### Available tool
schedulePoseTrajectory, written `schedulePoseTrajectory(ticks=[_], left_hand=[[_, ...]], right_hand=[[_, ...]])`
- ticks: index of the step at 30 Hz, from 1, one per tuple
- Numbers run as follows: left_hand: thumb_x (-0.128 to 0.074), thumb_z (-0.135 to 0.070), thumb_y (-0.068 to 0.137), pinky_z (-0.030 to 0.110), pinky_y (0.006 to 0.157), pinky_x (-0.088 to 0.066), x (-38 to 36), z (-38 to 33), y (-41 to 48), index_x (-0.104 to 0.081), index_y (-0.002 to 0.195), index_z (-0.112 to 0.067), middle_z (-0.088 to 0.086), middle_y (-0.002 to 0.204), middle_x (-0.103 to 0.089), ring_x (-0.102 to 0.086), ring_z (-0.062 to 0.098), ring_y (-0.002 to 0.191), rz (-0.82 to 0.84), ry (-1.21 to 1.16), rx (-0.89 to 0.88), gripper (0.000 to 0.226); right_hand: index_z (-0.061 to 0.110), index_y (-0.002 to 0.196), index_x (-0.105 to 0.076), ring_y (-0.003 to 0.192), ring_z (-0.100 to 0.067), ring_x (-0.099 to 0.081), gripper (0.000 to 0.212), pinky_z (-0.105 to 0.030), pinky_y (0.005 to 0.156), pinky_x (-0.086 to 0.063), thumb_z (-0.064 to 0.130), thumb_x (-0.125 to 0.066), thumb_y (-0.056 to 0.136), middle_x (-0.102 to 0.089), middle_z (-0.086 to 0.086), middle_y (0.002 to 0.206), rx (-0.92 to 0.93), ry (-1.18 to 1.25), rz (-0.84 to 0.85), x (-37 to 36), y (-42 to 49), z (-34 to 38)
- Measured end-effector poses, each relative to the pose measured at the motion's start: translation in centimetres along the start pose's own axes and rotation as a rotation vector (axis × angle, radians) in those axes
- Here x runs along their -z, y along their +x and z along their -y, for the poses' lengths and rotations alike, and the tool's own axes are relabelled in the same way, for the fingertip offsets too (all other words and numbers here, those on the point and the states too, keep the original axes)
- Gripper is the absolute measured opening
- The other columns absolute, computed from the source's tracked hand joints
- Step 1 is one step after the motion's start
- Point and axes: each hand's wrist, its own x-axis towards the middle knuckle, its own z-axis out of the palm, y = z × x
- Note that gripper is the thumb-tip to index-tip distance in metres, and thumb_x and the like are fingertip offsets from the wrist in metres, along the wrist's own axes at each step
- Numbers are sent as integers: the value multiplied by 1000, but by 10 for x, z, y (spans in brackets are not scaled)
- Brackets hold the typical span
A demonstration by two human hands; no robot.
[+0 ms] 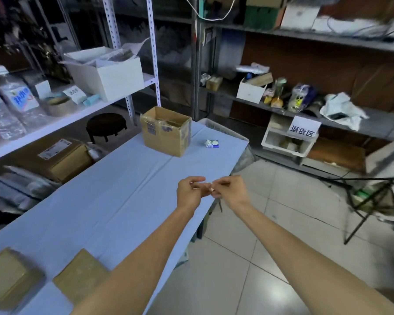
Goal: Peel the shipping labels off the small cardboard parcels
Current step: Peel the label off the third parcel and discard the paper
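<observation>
Head view: blue table (114, 192) is cut off at the near edge. Open box (166, 133) at the far end; its label patches are blurred, unreadable. Two small parcels (7, 276) (82, 273) lie near-left, tops plain brown, the left one cropped. Shelf sign (303, 129) is read "退货区". Left hand (189, 192) and right hand (231, 189) are curled above the table's right edge; a tiny pale scrap (211, 189) is pinched between their fingertips, its nature unclear.
</observation>
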Motion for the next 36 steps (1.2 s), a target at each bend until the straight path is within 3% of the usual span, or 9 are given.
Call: schedulePoseTrajectory(ticks=[2,4,8,13,17,24,30,32,36], left_hand=[[-69,0,83,20,68,-60,-10,0,0,-67,98,3,12,77,-67,-68,18,69,47,96,-64,16],[-69,-2,83,14,62,-56,-19,-2,5,-71,93,2,11,79,-67,-66,18,68,63,208,-131,11],[-68,-3,84,11,62,-52,-34,-8,15,-72,87,-4,1,74,-66,-62,12,63,65,361,-207,5],[-67,-4,84,26,72,-55,-40,-12,40,-71,83,-7,-2,73,-66,-64,17,69,24,410,-224,5],[-68,-6,84,11,63,-51,-42,-16,83,-71,83,-7,-4,71,-66,-64,12,64,11,426,-218,3],[-63,1,82,17,64,-52,-58,-21,206,-70,84,-1,7,74,-66,-62,14,62,-10,405,-241,7],[-64,-1,82,42,77,-58,-55,-40,304,-65,76,-17,2,72,-66,-65,24,69,-60,313,-173,17],[-68,-9,81,39,76,-57,-49,-47,329,-65,75,-22,4,75,-68,-66,21,69,-134,306,-146,15],[-73,-13,81,31,74,-54,-32,-62,360,-69,84,-14,5,80,-72,-68,18,76,-261,381,-154,6]], right_hand=[[1,63,-71,44,-2,-54,16,-14,51,-44,1,-66,78,-63,-4,53,18,-71,-44,7,3,-4],[0,65,-73,44,-1,-56,16,-15,51,-47,2,-65,79,-64,-3,53,24,-56,-70,13,4,-7],[2,72,-76,58,-16,-69,18,-26,62,-57,-3,-60,79,-73,-8,66,20,-9,-63,20,17,-12],[11,63,-74,59,-19,-69,24,-24,59,-54,-3,-61,77,-72,-9,65,38,0,-23,20,53,-11],[7,66,-75,62,-22,-71,22,-36,69,-62,-5,-60,77,-72,-6,63,39,6,12,11,97,-3],[2,71,-77,62,-19,-70,17,-16,58,-53,-2,-62,77,-69,-4,60,61,-80,25,-2,214,18],[9,57,-73,63,-25,-70,19,-44,70,-60,-2,-65,71,-71,-13,62,116,-132,111,-23,316,54],[16,52,-70,62,-23,-67,26,-47,70,-60,-2,-67,71,-70,-16,62,140,-128,141,-36,348,65],[15,56,-73,67,-29,-70,24,-49,77,-59,-3,-71,71,-71,-16,66,130,-94,240,-63,389,87]])
